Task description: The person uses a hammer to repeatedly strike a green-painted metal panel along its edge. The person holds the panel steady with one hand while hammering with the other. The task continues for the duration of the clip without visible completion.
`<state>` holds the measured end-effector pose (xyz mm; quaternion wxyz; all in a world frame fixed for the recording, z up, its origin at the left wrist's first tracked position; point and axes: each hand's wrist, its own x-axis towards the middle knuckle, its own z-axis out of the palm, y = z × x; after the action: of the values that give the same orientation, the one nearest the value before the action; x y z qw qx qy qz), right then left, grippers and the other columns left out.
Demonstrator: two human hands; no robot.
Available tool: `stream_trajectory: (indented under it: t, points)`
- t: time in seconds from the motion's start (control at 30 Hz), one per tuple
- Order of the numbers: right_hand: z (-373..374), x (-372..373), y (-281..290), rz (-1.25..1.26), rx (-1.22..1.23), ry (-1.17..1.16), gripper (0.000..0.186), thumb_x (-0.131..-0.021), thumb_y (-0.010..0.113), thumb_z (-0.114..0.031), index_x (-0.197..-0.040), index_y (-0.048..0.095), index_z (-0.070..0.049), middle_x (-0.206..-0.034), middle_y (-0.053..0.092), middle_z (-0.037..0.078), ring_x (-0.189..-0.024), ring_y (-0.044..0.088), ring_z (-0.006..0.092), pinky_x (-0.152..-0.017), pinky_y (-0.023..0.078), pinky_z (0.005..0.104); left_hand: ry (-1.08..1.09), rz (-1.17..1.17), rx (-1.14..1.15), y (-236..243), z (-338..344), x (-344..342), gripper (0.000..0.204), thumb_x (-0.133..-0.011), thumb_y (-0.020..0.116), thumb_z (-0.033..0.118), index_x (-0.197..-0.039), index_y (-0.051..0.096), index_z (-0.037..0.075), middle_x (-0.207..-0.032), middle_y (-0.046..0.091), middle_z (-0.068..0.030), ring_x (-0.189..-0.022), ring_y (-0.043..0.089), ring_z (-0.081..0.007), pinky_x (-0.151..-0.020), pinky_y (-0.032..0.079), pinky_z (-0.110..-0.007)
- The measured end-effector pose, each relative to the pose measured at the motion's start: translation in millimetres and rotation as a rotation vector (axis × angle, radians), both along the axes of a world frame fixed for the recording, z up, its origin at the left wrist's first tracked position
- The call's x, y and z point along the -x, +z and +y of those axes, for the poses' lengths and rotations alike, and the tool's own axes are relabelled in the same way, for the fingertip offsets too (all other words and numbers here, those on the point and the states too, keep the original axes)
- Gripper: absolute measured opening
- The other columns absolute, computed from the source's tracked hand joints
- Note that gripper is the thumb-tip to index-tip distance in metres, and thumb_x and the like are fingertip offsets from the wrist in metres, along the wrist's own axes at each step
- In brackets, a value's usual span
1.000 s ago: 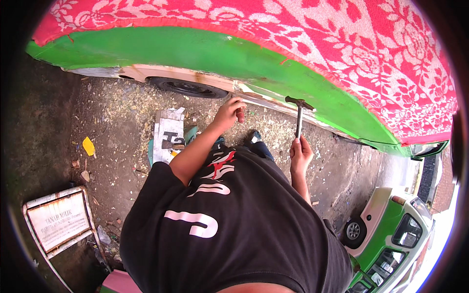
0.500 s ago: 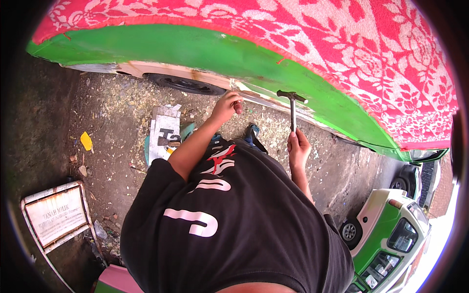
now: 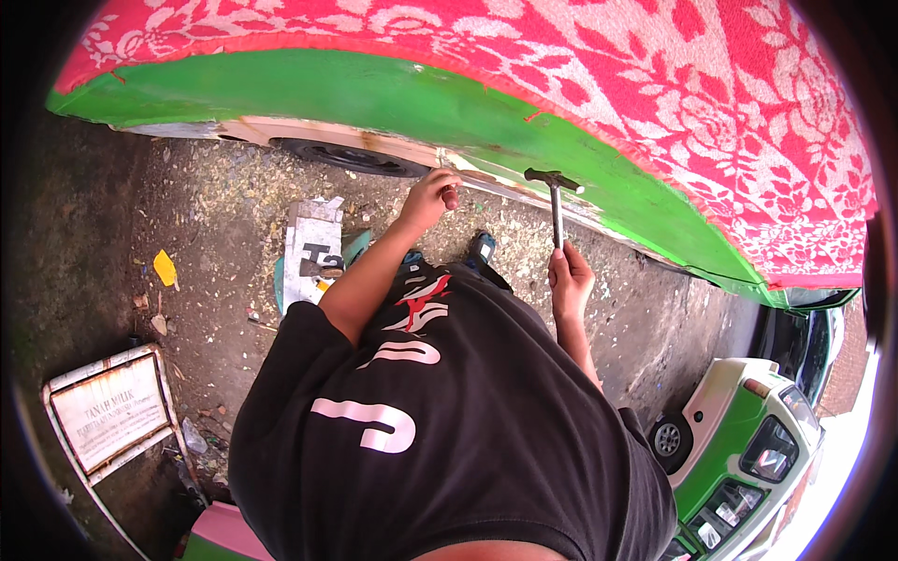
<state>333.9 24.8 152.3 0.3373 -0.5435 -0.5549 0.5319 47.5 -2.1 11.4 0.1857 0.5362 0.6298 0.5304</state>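
Note:
My right hand (image 3: 572,283) is wrapped round the lower handle of a hammer (image 3: 557,217). The hammer stands head-up, its dark metal head in front of the green side panel of a vehicle (image 3: 309,86). To the left, my left hand (image 3: 431,200) is closed close to the vehicle's lower edge, where the paint is pale, chipped and rusty. A small brownish-red end shows at its fingers; whether that is a thumb or a held piece I cannot make out. A pink and white flowered cloth (image 3: 748,122) covers the vehicle above the panel.
A dark wheel (image 3: 351,157) sits under the vehicle, left of my left hand. On the chip-strewn ground lie a white printed board (image 3: 313,238) and a yellow scrap (image 3: 165,268). A framed sign (image 3: 112,411) stands lower left; a green and white van (image 3: 739,458) is parked lower right.
The hammer has shifted slightly left and up with my right hand. My left hand has risen a little, still closed. A dark car has come into view behind the parked van.

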Motion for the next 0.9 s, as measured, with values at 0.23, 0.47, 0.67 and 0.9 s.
stream_trajectory:
  t: [0.23,0.47,0.67,0.9]
  points:
    - [-1.1,0.9,-0.1,-0.021,0.019,0.006,0.034,-0.094,0.064,-0.019,-0.118,0.064,0.004,-0.068,0.055,-0.004,-0.057,0.046,0.0027,-0.050,0.036,0.0203,-0.064,0.010,-0.014,6.2,-0.4,8.0,0.033,-0.071,0.063,-0.007,-0.100,0.063,0.008,-0.103,0.063,-0.0094,-0.087,0.062,-0.0308,-0.073,0.051,-0.037]
    - [-1.8,9.1,2.9,-0.021,0.014,0.010,0.027,-0.097,0.059,-0.009,-0.119,0.061,0.007,-0.068,0.051,-0.004,-0.053,0.041,0.0020,-0.045,0.030,0.0186,-0.083,-0.016,0.008,11.2,-3.3,7.3,0.029,-0.070,0.062,-0.007,-0.096,0.062,0.006,-0.099,0.063,-0.0098,-0.090,0.062,-0.0312,-0.074,0.051,-0.038]
    - [-3.1,11.5,2.6,0.023,0.041,0.016,0.029,-0.096,0.060,-0.009,-0.120,0.060,0.008,-0.069,0.052,-0.003,-0.053,0.042,0.0025,-0.046,0.032,0.0186,-0.081,-0.065,0.089,-1.7,-1.8,7.5,0.024,-0.073,0.061,-0.005,-0.094,0.063,0.006,-0.099,0.063,-0.0104,-0.093,0.063,-0.0318,-0.076,0.051,-0.038]
    - [0.1,11.3,-2.5,-0.060,0.018,0.046,0.033,-0.094,0.064,-0.016,-0.119,0.062,0.006,-0.072,0.058,-0.001,-0.060,0.049,0.0042,-0.053,0.039,0.0210,0.023,-0.105,0.105,4.6,8.5,18.5,0.017,-0.082,0.058,-0.006,-0.095,0.062,0.004,-0.094,0.068,-0.0128,-0.088,0.066,-0.0287,-0.079,0.051,-0.034]
